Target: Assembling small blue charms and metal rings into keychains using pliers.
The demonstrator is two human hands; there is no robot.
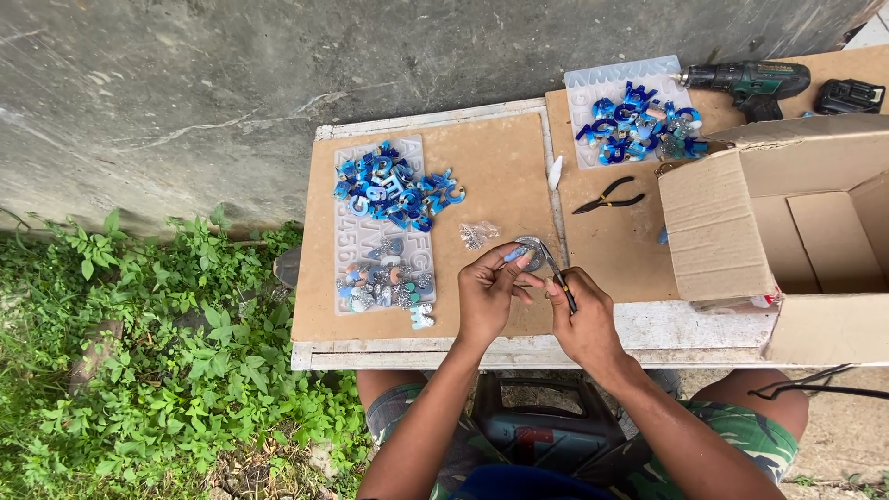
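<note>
My left hand [488, 294] pinches a small blue resin piece [515, 253] over the brown board [500, 176]. My right hand [582, 313] grips a pair of dark-handled pliers [556, 271] whose tip meets that piece. A small round metal tin [534, 250] lies just beyond my fingers. Left of my hands, a heap of blue resin letters [396, 192] rests on a clear silicone letter mould [381, 227], with several paler pieces [387, 282] lower on it.
A small clear bag of metal bits [478, 234] lies near the tin. Black pliers [607, 196], a second mould with blue letters [637, 122], a green cordless drill [750, 83] and its battery [850, 94] sit at the back right. An open cardboard box [787, 231] stands right. Weeds [157, 361] grow left.
</note>
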